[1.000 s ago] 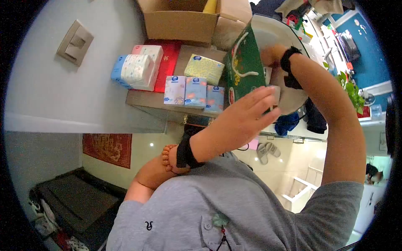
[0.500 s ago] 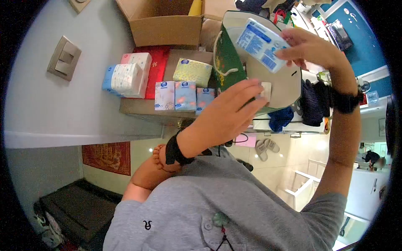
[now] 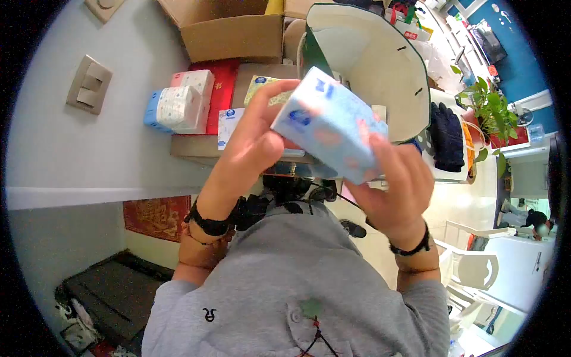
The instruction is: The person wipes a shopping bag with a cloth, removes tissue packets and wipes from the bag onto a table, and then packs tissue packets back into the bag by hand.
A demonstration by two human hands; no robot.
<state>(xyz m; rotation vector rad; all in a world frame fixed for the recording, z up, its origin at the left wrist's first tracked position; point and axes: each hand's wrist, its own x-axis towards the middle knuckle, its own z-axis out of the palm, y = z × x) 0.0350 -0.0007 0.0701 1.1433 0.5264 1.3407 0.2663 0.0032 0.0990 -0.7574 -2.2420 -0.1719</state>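
Note:
A light-blue tissue pack [image 3: 333, 128] with pink patterns is held tilted in front of my chest, between both hands. My right hand [image 3: 398, 184] grips its right end, thumb on the front face. At the left end, my left hand [image 3: 253, 134] has its thumb and fingers around the pack's edge. Behind the pack stands a wide-open green bag [image 3: 380, 47] with a pale inside. Partly covered by my left hand and the held pack are a yellow tissue pack [image 3: 257, 85] and a white tissue pack [image 3: 228, 122] on the brown surface.
More tissue packs [image 3: 175, 109] lie at the left on a red sheet [image 3: 223, 89]. An open cardboard box [image 3: 232, 35] stands behind them. Dark gloves [image 3: 446, 137] and a green plant [image 3: 491, 110] are at the right. A person [image 3: 526, 217] is far off at right.
My right hand has brought the blue pack from above the bag down and left, and the pack has turned. My left hand has moved left from the bag's front to the pack.

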